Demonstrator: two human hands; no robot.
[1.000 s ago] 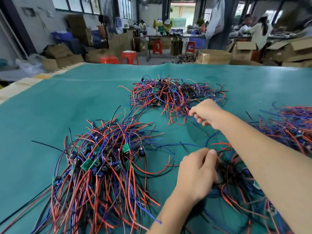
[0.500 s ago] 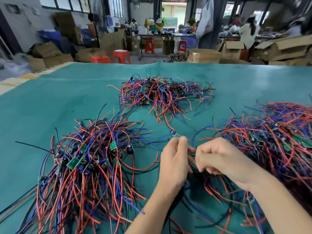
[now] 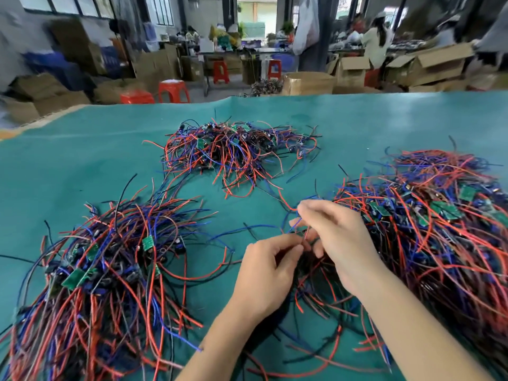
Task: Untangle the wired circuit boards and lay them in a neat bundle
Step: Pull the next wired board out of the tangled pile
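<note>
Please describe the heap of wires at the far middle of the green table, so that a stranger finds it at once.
On the green table lie three heaps of red, blue and black wires. This far heap lies alone beyond both hands, near the table's far edge. It is the smallest, and neither hand touches it.

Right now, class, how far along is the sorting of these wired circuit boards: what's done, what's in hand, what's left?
Looks done: the left pile, wires roughly aligned toward the worker. In hand: the left hand and right hand each pinch thin wires above the green mat. Left: the tangled far pile and the large right pile.
</note>
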